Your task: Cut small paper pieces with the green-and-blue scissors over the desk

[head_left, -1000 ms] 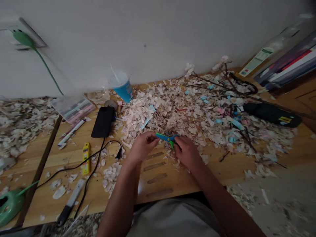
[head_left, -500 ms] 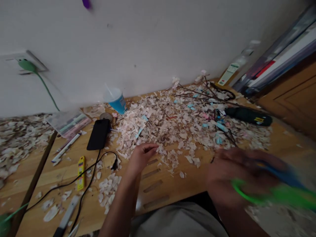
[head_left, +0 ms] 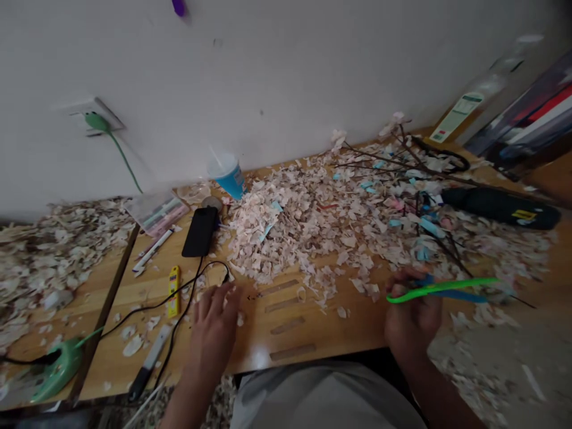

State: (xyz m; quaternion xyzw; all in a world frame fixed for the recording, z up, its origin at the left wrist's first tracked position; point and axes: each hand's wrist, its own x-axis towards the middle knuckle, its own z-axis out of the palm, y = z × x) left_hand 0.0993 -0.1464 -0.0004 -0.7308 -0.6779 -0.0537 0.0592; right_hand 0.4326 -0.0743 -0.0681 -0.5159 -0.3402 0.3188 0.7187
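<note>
My left hand (head_left: 215,325) lies palm down low over the near part of the wooden table, its fingers stretched out. The small heap of scraps there is mostly hidden beneath it. My right hand (head_left: 413,316) is closed around a green-and-blue tool (head_left: 447,288) near the front edge. Its long green and blue parts cross and stick out to the right; its exact kind is not clear. Beyond both hands spreads a large pile of pale, petal-like scraps (head_left: 286,220) with a few light-blue pieces. A thin dark line shows past the tool's right end.
Left of the pile lie a black phone (head_left: 199,232) with a cable, a yellow box (head_left: 174,292), a grey-bladed knife (head_left: 152,360) and a pen case (head_left: 158,213). Behind stands a blue cup (head_left: 230,179). Twigs (head_left: 402,161), a dark pouch (head_left: 500,207) and a bottle (head_left: 473,101) are to the right.
My left hand has left the pile's near edge and moved left over the small heap, its fingers spreading. My right hand has turned, still holding the green-and-blue tool. The view has shifted left.
</note>
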